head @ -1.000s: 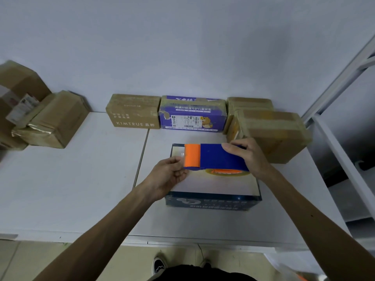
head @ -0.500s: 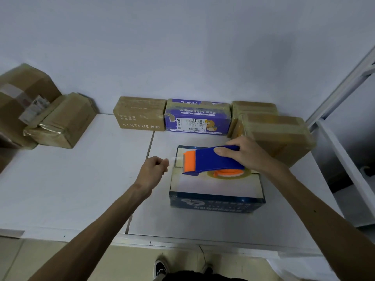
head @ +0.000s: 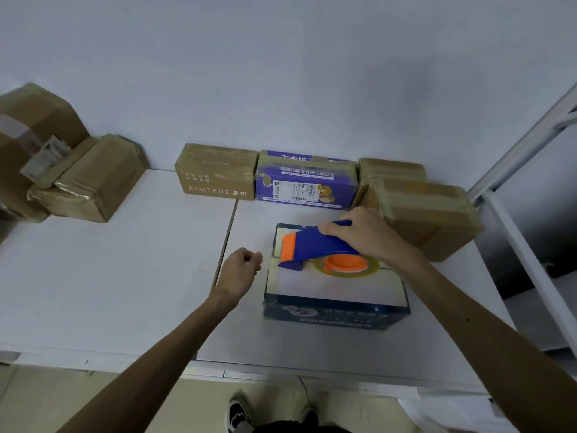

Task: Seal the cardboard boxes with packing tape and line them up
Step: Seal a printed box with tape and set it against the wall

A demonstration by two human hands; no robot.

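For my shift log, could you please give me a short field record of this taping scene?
Box in work: dark blue cardboard box with pale top, on white table
Right hand: grips blue-and-orange plastic tape dispenser on that box's top
Left hand: curled beside the box's left edge, apparently pinching the clear tape end
Row at wall: brown KIMTRUE cardboard box, purple printed box, taped brown boxes

My tape dispenser [head: 315, 245] is deep blue with an orange nose and orange hub; its packing tape [head: 373, 266] is clear, tinged yellow. The box [head: 334, 287] under it has dark blue sides with pale print and a whitish top. Behind it, a purple box [head: 306, 179] bears a white barcode label and a cartoon bear; the KIMTRUE box [head: 215, 173] is brown, lettered white.
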